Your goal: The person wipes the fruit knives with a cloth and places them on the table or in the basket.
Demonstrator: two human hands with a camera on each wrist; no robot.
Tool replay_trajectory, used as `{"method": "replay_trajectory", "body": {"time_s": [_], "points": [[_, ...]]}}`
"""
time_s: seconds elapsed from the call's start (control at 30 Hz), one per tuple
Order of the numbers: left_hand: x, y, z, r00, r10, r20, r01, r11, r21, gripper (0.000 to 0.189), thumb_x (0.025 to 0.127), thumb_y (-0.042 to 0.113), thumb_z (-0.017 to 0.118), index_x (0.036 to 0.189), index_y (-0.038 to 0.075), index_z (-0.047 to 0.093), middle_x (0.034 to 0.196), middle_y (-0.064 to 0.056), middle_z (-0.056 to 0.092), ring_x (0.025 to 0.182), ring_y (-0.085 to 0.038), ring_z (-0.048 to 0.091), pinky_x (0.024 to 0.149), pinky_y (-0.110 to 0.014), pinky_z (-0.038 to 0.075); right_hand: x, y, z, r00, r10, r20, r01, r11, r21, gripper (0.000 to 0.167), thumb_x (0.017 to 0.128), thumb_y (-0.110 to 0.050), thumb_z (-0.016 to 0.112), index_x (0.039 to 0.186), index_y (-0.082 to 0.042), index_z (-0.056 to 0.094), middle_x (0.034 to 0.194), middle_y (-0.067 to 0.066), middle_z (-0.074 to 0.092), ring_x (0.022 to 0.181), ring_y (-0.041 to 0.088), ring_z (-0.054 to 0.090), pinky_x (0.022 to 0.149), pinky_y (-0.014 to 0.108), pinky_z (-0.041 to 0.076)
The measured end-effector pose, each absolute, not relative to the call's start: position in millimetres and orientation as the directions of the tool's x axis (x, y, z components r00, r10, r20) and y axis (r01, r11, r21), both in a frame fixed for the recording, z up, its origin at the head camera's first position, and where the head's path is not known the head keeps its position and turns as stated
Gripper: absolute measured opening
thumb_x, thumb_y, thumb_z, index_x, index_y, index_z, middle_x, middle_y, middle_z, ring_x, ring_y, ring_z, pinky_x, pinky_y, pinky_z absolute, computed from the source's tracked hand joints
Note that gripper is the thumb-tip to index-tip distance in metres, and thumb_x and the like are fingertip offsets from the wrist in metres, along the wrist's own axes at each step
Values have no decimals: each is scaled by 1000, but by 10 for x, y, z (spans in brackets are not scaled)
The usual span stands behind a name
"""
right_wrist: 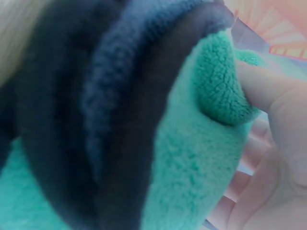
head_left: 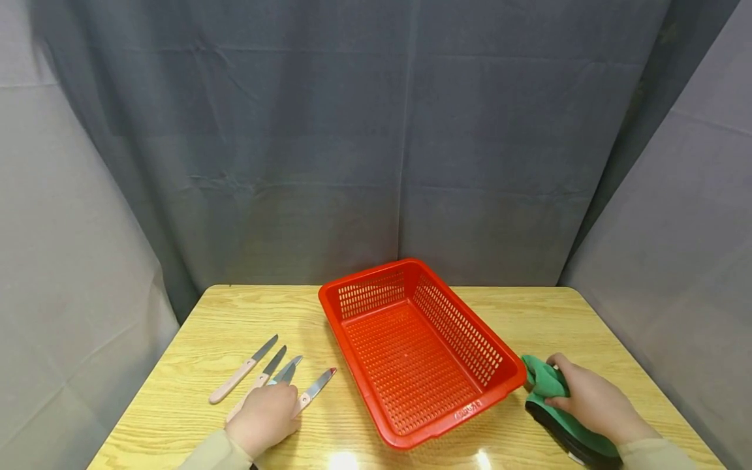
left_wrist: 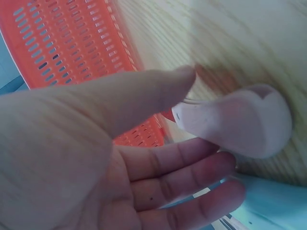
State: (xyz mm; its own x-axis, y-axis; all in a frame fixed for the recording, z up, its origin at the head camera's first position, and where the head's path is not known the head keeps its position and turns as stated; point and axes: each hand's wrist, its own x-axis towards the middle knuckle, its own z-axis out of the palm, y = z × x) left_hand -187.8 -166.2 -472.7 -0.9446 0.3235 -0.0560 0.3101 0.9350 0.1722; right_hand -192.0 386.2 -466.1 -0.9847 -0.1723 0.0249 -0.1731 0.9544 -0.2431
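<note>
At the lower left of the head view, my left hand (head_left: 264, 418) is over a group of knives. In the left wrist view its thumb and index finger pinch a pale pink knife handle (left_wrist: 230, 122); the fingers below it are fairly straight. Ahead of this hand points a blade (head_left: 320, 384) with a red tip. A teal handle (left_wrist: 273, 196) lies close under the fingers. On the right, my right hand (head_left: 599, 399) grips a folded green fleecy cloth (head_left: 549, 378) with black edging, thumb on top. Dark blue pile (right_wrist: 120, 86) shows between its folds.
A red perforated plastic basket (head_left: 405, 437) stands between the hands, angled, its right corner next to the green cloth. A pale-handled knife (head_left: 241, 372) lies left of the left hand. Grey curtains (head_left: 294, 163) hang behind and beside the wooden table (head_left: 235, 307).
</note>
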Motion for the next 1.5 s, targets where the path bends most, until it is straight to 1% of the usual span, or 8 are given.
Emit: {"method": "replay_trajectory", "body": {"time_s": [0.17,0.33,0.47,0.63,0.8,1.0,1.33,1.5], "points": [[-1891,-1648,-4727,-950,303,-77,281,936,214,21,82,12,84,81,6,64,69,-1,54,58,-15,48,53,-35,48,-1892,3863,-4641,-977,-166,131,-194,952,-235,66,74,-29,91,123,-7,53,99,6,71,79,17,64,66,41,52],[-1902,-1638,-4717,-954,283,-99,253,938,238,19,86,10,80,79,6,62,68,-1,53,58,-16,49,53,-35,47,-1885,3843,-4597,-973,-134,189,-180,950,-254,64,78,-28,89,126,-7,54,105,12,72,82,21,67,65,42,53],[-1937,-1656,-4741,-953,282,-115,245,934,262,18,85,7,78,78,7,61,68,-1,53,59,-17,48,54,-33,44,-1883,3824,-4555,-966,-104,236,-170,946,-277,64,81,-28,88,131,-8,53,105,17,72,79,22,65,62,42,49],[-1968,-1676,-4767,-952,273,-139,230,936,268,19,81,5,79,78,7,61,68,-1,53,60,-17,49,57,-34,46,-1873,3792,-4533,-955,-98,280,-181,939,-291,68,83,-26,86,137,-8,48,107,26,71,80,29,69,61,46,52],[-1976,-1677,-4774,-954,262,-148,216,939,267,19,80,6,79,79,7,60,69,-1,54,60,-18,50,58,-36,47,-1865,3766,-4529,-954,-85,289,-177,935,-308,62,87,-26,83,136,-10,48,105,24,71,80,28,67,61,45,51],[-1981,-1676,-4791,-955,272,-120,236,938,252,19,80,8,79,80,7,60,69,-1,53,60,-17,49,57,-35,46,-1852,3745,-4549,-949,-82,304,-182,930,-319,56,89,-24,81,135,-13,51,111,23,71,86,29,67,64,43,50],[-1969,-1661,-4784,-955,278,-102,247,938,243,19,80,7,80,80,6,61,68,-1,52,59,-17,48,55,-34,45,-1889,3761,-4528,-983,-36,183,-100,931,-351,56,91,-21,73,140,-12,47,112,25,68,85,29,63,67,47,51],[-1980,-1685,-4775,-957,287,-51,266,932,246,21,82,10,80,88,2,62,70,-2,54,59,-16,50,54,-34,47,-1864,3743,-4535,-965,-44,259,-137,925,-353,54,93,-19,74,141,-13,49,121,29,67,92,36,66,69,52,52]]}}
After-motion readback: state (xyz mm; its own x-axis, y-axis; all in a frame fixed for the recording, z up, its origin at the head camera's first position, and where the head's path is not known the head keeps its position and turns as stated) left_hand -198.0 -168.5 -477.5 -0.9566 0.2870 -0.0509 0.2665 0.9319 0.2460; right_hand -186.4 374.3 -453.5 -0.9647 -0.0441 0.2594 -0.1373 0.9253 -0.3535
